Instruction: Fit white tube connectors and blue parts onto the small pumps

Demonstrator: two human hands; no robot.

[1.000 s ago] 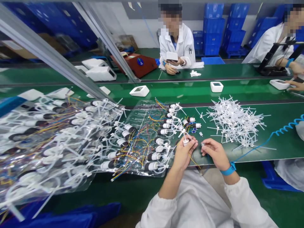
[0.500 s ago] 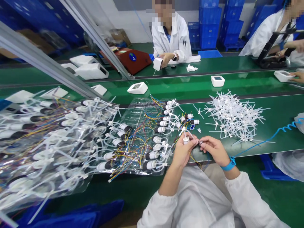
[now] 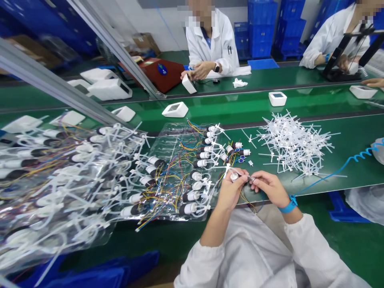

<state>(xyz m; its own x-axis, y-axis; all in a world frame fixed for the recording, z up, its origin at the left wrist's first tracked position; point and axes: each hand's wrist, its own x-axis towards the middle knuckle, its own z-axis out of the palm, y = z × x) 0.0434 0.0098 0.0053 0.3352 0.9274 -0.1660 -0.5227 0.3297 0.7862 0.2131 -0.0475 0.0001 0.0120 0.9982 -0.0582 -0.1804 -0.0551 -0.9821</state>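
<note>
My left hand is closed round a small white pump-like motor with a clear tube and white connector on its end. Thin coloured wires hang below the fingers. My right hand pinches a tiny dark, metallic-looking part close against the left fingertips; its kind is too small to make out. Just beyond the hands lie a few loose motors and small blue-and-white pieces. A blue band with a coiled cord is on my right wrist.
Rows of similar motors with tubes and wires cover plastic sheets at left. A heap of clear tubes with connectors lies at right. White devices sit along the green conveyor. A metal post slants across the left; co-workers sit opposite.
The motor in my left hand has tipped slightly, its tube swinging lower to the left. Both hands stay together. Across the belt, a co-worker has turned a white device.
</note>
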